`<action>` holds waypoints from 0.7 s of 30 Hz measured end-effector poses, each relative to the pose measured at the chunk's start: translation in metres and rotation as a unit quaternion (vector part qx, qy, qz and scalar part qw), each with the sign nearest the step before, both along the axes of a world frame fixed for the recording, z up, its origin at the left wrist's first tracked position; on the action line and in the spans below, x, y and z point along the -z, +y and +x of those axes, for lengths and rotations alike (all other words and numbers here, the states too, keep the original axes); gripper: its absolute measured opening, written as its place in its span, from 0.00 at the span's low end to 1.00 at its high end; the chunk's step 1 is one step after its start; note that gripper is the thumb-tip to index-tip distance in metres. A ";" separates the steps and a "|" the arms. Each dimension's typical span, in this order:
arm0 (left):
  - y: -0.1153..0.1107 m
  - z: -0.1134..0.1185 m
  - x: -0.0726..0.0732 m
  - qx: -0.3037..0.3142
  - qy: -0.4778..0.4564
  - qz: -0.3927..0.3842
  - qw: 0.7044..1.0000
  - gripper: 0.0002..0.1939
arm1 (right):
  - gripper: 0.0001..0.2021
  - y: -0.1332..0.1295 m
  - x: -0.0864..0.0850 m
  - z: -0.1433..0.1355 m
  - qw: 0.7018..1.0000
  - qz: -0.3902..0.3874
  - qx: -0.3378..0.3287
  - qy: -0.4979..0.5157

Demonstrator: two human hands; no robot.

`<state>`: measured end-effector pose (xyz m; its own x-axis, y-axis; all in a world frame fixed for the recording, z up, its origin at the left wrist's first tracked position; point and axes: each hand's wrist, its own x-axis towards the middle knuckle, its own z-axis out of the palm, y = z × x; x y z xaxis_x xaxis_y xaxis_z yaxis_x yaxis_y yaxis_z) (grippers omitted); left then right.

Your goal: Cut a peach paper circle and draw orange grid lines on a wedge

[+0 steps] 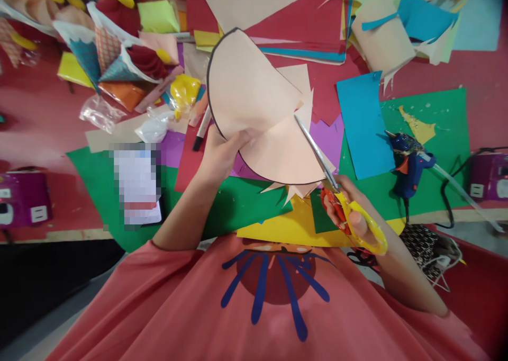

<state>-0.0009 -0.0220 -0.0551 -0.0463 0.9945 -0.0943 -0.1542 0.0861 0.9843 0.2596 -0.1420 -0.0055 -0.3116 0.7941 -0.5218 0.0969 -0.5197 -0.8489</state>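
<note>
Black-rimmed, rounded peach paper sheet (254, 91), inside red table's near edge (77, 235): left hand (221, 152) pinching it; right hand (355, 192) gripping yellow-and-red-handled steel scissors (321, 160), fingers through loops. Risk: slack paper buckling, misdirecting blades.

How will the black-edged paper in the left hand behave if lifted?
The black-edged paper is likely light, looking thin. It seems fairly stiff, spreading past the left hand without collapsing, though its far end may flap, being pinched near one edge.
</note>
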 end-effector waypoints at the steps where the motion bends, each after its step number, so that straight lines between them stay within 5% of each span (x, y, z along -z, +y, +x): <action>1: 0.000 0.000 0.000 0.002 0.004 0.000 1.000 0.23 | 0.39 0.001 -0.001 -0.001 1.000 0.001 -0.003 -0.005; 21: 0.001 -0.002 0.001 -0.011 0.022 0.004 1.000 0.18 | 0.32 0.004 0.000 -0.008 0.999 0.007 0.025 0.025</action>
<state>-0.0030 -0.0209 -0.0556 -0.0730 0.9938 -0.0841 -0.1126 0.0755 0.9908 0.2515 -0.1383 -0.0058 -0.2964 0.8172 -0.4944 0.0277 -0.5100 -0.8597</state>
